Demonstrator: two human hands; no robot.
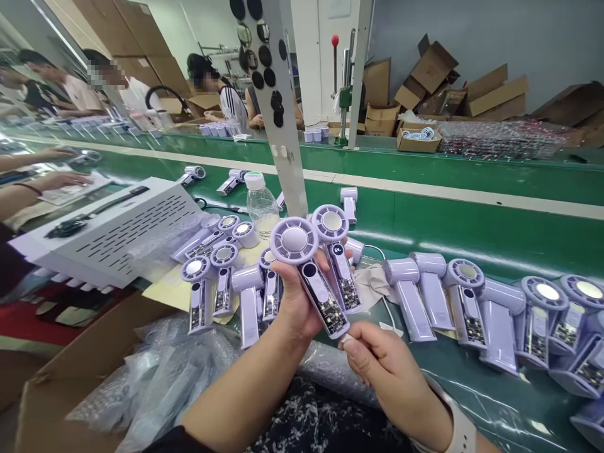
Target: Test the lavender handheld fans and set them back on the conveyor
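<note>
My left hand (299, 305) is wrapped around a lilac handheld fan (325, 308) with a round grilled head and a see-through handle front baring a circuit board. A second handheld fan (343, 277), its small round display lit, sits behind the first one; my left fingers show on both sides of its neck. At the base of the front fan, my right hand (377, 358) pinches a small white piece (346, 338) that looks like a cable plug; the fingers hide most of it. A white cable (389, 311) runs behind, beside a crumpled cloth (372, 280).
Several similar fans stand or lie left (223, 283) and right (465, 296) on the green bench. A clear bottle (262, 204), a white vented box (136, 226) and a metal post (287, 157) stand beyond. Bubble bags fill a carton (51, 384). Co-workers sit far left.
</note>
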